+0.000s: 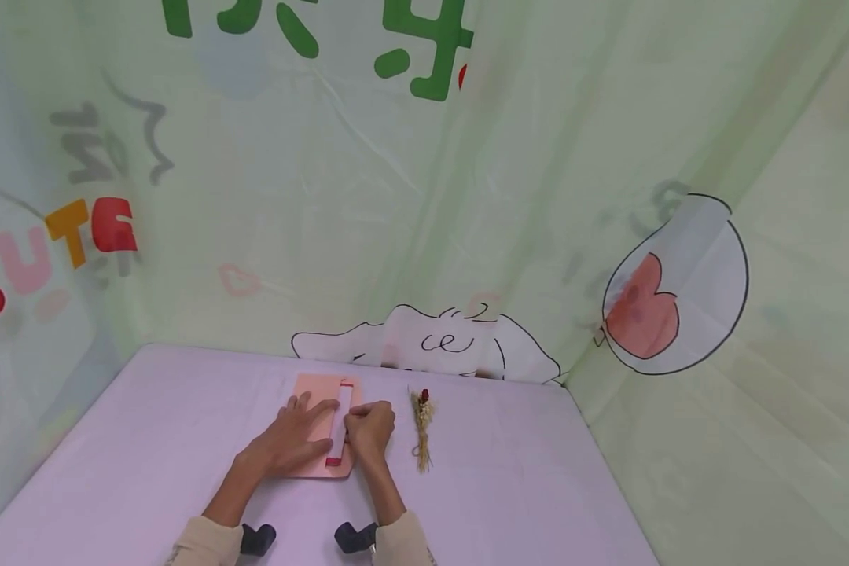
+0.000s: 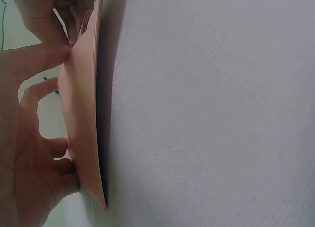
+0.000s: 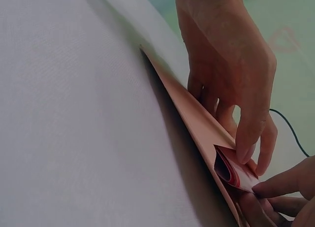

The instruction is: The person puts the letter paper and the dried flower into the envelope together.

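Note:
A flat salmon-pink folder or card lies on the table, its surface partly covered by the hands. Along its right part runs a folded white paper strip with red ends; the right wrist view shows its rolled red-and-white layers. With fingers spread, my left hand presses on the folder, its thumb and index finger touching the strip's left edge. My right hand pinches the strip's right edge between thumb and curled fingers. What lies beneath the strip is hidden.
A small dried-flower bunch with a dark red bloom lies to the right of the folder. The pale lilac table meets printed curtains at the back and sides. Dark wrist-camera mounts sit by the sleeves.

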Action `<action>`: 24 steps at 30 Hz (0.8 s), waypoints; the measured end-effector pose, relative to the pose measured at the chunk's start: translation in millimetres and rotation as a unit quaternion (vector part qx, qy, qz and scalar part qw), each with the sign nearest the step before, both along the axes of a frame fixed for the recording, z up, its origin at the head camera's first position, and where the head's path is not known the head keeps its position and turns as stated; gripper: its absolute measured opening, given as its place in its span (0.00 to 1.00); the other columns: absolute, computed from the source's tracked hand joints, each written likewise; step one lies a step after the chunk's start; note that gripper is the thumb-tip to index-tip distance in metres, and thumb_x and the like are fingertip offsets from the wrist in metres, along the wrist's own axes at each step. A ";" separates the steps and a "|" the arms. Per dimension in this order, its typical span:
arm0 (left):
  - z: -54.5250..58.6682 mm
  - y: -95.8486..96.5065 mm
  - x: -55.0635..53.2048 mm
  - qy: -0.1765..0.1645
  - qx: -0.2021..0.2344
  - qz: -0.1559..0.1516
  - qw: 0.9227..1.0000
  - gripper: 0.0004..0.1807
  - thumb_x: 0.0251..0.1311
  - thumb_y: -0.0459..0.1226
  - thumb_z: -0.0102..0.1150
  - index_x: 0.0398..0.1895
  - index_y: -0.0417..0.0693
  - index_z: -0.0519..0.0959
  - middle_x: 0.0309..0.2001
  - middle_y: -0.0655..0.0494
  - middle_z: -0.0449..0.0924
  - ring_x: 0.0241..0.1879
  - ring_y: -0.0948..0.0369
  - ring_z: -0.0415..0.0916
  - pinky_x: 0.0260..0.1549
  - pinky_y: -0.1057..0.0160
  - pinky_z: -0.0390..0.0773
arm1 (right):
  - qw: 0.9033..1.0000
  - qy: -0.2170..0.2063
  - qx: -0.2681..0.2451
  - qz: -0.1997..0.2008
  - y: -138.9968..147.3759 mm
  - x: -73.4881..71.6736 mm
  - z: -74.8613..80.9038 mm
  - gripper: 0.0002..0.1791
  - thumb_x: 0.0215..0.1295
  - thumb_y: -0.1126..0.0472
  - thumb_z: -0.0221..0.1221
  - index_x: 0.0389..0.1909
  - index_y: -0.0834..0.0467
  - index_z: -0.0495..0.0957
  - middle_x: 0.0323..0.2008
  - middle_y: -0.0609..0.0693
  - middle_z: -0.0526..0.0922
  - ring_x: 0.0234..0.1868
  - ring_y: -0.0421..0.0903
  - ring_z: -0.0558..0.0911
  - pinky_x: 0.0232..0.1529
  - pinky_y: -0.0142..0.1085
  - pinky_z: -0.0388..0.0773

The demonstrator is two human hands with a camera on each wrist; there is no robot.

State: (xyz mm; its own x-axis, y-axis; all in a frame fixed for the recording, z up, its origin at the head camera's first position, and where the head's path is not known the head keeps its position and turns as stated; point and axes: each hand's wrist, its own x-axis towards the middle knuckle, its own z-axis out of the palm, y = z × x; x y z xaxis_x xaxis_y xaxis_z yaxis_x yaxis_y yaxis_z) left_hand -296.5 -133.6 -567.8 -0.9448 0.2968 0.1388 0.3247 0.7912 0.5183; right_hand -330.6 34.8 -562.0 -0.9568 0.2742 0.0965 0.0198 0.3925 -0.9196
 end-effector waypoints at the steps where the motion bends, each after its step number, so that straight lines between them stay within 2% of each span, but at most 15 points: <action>1: 0.2 0.3 0.0 -0.003 0.000 0.000 1.000 0.35 0.70 0.50 0.66 0.79 0.58 0.71 0.79 0.25 0.62 0.77 0.25 0.63 0.74 0.23 0.62 | 1.000 0.001 0.000 0.001 -0.5 0.0 0.2 0.02 0.58 0.74 0.72 0.28 0.68 0.90 0.21 0.53 0.88 0.16 0.38 0.81 0.20 0.29 0.79; 7: 5.3 1.7 2.1 -0.012 0.009 -0.003 1.000 0.36 0.70 0.49 0.65 0.80 0.55 0.71 0.80 0.23 0.61 0.78 0.21 0.59 0.75 0.22 0.59 | 1.000 0.007 0.008 0.005 -4.4 -0.3 -1.4 0.02 0.58 0.75 0.70 0.30 0.68 0.90 0.20 0.53 0.88 0.15 0.38 0.81 0.20 0.29 0.79; 12: 5.9 0.6 4.0 -0.011 0.001 0.002 1.000 0.35 0.70 0.49 0.66 0.79 0.55 0.72 0.79 0.24 0.62 0.76 0.24 0.63 0.74 0.23 0.62 | 1.000 -0.006 -0.001 0.007 -7.6 1.9 -1.2 0.01 0.59 0.75 0.72 0.31 0.68 0.90 0.21 0.52 0.87 0.16 0.39 0.82 0.21 0.29 0.80; 17: 3.6 0.4 2.5 0.001 -0.006 0.004 1.000 0.35 0.69 0.49 0.66 0.78 0.56 0.73 0.77 0.25 0.65 0.71 0.31 0.68 0.68 0.28 0.69 | 1.000 -0.009 -0.009 0.005 -9.4 2.8 -0.3 0.02 0.60 0.75 0.73 0.31 0.66 0.90 0.21 0.52 0.87 0.17 0.39 0.82 0.22 0.29 0.80; 24: 1.4 0.7 -0.1 0.014 -0.004 0.000 1.000 0.35 0.69 0.49 0.66 0.78 0.56 0.73 0.76 0.26 0.66 0.71 0.30 0.69 0.69 0.25 0.68 | 1.000 -0.011 -0.013 0.006 -11.0 2.8 0.4 0.03 0.60 0.75 0.72 0.32 0.67 0.90 0.21 0.52 0.87 0.17 0.39 0.82 0.21 0.29 0.80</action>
